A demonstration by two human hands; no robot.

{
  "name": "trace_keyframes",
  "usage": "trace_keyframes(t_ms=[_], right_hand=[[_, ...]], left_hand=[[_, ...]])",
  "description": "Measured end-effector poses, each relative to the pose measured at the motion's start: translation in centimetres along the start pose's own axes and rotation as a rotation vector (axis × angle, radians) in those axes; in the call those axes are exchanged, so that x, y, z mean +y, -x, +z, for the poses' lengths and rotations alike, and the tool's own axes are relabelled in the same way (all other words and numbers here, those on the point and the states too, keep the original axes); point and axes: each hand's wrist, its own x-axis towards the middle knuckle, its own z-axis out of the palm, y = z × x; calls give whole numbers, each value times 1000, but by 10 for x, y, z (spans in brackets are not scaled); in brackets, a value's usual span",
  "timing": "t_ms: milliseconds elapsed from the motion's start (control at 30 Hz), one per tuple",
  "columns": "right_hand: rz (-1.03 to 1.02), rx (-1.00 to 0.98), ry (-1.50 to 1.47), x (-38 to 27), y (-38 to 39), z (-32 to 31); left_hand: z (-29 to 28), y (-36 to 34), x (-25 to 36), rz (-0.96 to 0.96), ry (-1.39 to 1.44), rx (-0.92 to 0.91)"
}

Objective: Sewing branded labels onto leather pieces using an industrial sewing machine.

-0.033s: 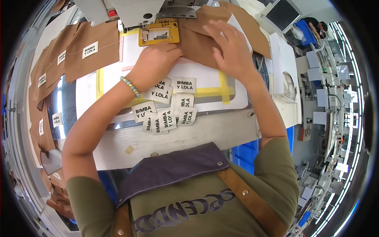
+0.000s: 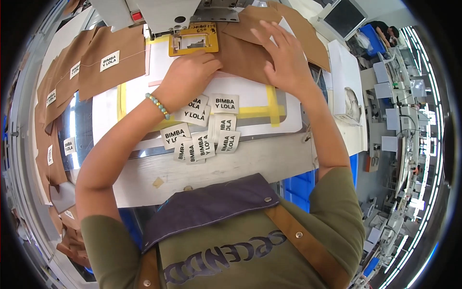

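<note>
Brown panel (image 2: 240, 55) borders the yellow frame (image 2: 213, 44); right fingers (image 2: 282, 42) spread, left fingers (image 2: 204, 59) curled, grip unclear.

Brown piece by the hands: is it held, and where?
Can't tell: the left hand, by the left edge of the brown piece, hides any grip. The right hand is open, holding nothing.

So this table (image 2: 269, 159) is pale and kinda scuffed, with a bare strip across the middle of the frame. A white board (image 2: 250, 91) with yellow tape sits on it, printed tags (image 2: 199, 144) overlap the board's front edge, and a tan scrap (image 2: 158, 182) lies left of center.
</note>
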Motion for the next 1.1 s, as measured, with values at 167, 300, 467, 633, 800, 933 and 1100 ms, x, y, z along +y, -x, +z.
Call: trace_keyframes(t_ms=[167, 300, 467, 633, 800, 933, 1100], right_hand=[[48, -211, 395, 28, 7, 8], [33, -89, 210, 96, 1, 21], [743, 35, -281, 152, -19, -34], [8, -41, 122, 62, -17, -36], [-38, -131, 419, 5, 3, 6], [534, -657, 178, 21, -38, -4], [436, -307, 61, 49, -33, -47]], left_hand=[[-3, 2, -1, 16, -32, -23], [-11, 7, -5, 124, -183, -91], [-21, 17, -12, 185, -215, -40], [-28, 32, -19, 145, -256, 21], [-28, 26, -19, 179, -273, 4], [-31, 38, -22, 158, -295, -63], [-35, 44, -25, 143, -329, -57]])
